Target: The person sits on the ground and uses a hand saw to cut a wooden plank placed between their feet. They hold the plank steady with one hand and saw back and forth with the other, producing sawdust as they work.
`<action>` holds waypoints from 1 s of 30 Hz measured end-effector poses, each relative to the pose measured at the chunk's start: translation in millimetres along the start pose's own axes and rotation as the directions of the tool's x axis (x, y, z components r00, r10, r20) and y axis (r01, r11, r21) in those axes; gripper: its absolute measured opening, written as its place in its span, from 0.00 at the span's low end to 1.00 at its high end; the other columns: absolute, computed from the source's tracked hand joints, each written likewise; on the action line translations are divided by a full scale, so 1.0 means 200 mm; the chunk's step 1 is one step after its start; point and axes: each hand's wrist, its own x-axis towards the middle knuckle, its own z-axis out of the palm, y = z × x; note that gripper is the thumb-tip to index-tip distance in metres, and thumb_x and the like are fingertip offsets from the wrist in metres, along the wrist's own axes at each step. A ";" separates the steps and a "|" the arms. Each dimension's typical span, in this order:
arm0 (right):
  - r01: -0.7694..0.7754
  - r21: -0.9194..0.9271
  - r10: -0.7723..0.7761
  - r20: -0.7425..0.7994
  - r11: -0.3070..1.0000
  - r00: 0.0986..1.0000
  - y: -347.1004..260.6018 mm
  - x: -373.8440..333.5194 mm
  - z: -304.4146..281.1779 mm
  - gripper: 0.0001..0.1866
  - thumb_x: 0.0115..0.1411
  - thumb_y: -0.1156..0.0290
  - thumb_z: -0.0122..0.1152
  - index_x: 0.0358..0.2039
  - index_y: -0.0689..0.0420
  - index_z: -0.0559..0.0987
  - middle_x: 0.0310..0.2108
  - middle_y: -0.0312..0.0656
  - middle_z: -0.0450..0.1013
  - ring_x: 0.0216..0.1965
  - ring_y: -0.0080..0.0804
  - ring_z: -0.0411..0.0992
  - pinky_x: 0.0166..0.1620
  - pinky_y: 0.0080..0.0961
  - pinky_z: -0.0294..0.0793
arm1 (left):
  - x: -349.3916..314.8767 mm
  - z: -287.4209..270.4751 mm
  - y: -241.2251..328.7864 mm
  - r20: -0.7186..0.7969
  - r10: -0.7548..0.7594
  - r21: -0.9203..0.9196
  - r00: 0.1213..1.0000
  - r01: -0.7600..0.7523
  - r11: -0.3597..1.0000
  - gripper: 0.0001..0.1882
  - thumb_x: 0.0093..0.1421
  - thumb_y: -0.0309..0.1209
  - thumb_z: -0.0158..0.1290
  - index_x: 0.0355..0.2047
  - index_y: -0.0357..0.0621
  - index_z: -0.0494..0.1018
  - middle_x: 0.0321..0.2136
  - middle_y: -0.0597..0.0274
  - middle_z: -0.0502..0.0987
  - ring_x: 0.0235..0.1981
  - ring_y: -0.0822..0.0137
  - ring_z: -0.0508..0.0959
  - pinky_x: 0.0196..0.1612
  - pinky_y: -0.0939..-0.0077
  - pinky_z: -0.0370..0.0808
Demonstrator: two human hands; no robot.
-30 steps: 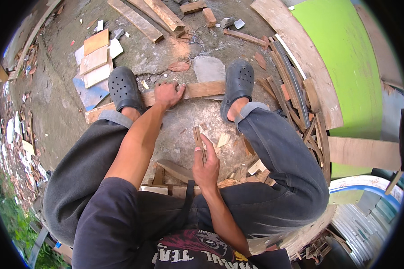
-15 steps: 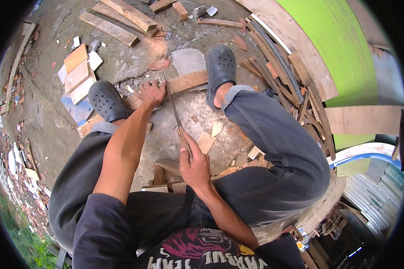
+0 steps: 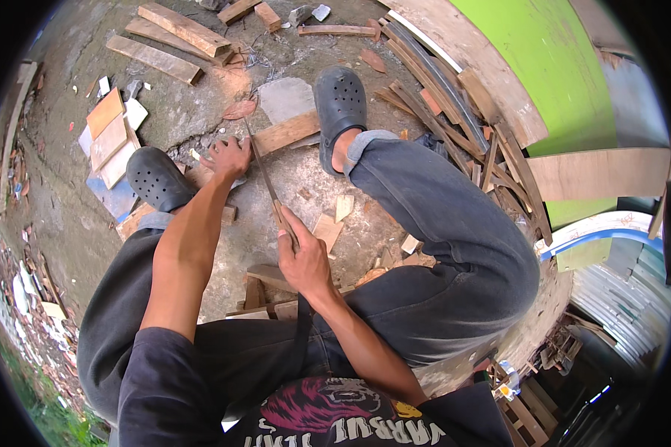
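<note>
My right hand (image 3: 304, 258) is closed round the wooden handle of a handsaw (image 3: 262, 165), whose long thin blade appears nearly edge-on. The blade points away from me and crosses a narrow wooden plank (image 3: 287, 132) lying near the ground. Just left of the blade, my left hand (image 3: 230, 156) bears down on the plank with bent fingers curled over it. My right shoe (image 3: 341, 100) stands at the plank's right end. Close to its left part is my left shoe (image 3: 156, 179). How deep the blade sits in the wood cannot be made out.
Wood offcuts (image 3: 326, 229) lie between my legs. Stacked tile-like pieces (image 3: 114, 138) are beyond my left foot, with loose planks (image 3: 156, 58) farther off. A flat grey slab (image 3: 286, 100) lies behind the plank. Long wood strips (image 3: 443, 130) and a green panel (image 3: 525, 67) line the right side.
The whole view has shifted, so things sit farther left in it. My right hand and the handsaw have moved slightly forward toward the plank. My left hand stays on the plank.
</note>
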 end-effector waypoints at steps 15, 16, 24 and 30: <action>0.282 -0.019 -0.281 -0.180 0.959 0.943 0.13 -0.05 0.06 0.23 0.70 0.63 0.49 0.61 0.62 0.72 0.53 0.60 0.74 0.55 0.54 0.73 0.56 0.35 0.71 | -0.03 -0.03 0.02 0.019 0.008 -0.044 1.000 -0.007 0.999 0.39 0.67 0.62 0.33 0.63 0.44 0.65 0.67 0.37 0.56 0.71 0.38 0.46 0.66 0.26 0.30; 0.319 -0.041 -0.321 -0.205 0.947 0.925 0.15 -0.02 0.07 0.23 0.69 0.64 0.49 0.61 0.61 0.72 0.52 0.61 0.74 0.54 0.55 0.74 0.54 0.36 0.72 | -0.04 -0.04 0.03 0.025 0.011 -0.040 1.000 -0.010 0.999 0.39 0.67 0.62 0.33 0.63 0.44 0.65 0.67 0.38 0.56 0.71 0.38 0.46 0.66 0.26 0.30; 0.298 -0.074 -0.306 -0.184 0.952 0.934 0.13 -0.01 0.10 0.23 0.69 0.66 0.49 0.61 0.61 0.71 0.51 0.61 0.75 0.53 0.56 0.74 0.53 0.38 0.73 | -0.06 -0.06 0.03 0.037 -0.001 -0.039 0.999 0.003 0.999 0.38 0.68 0.60 0.33 0.64 0.42 0.64 0.67 0.38 0.57 0.71 0.39 0.46 0.67 0.28 0.29; 0.333 -0.114 -0.350 -0.216 0.936 0.911 0.12 0.20 0.16 0.24 0.70 0.64 0.47 0.62 0.62 0.70 0.52 0.60 0.74 0.53 0.56 0.74 0.53 0.36 0.72 | -0.09 -0.10 0.04 0.062 -0.010 -0.064 0.998 0.014 0.998 0.39 0.68 0.60 0.32 0.64 0.41 0.63 0.68 0.39 0.55 0.72 0.39 0.45 0.67 0.29 0.29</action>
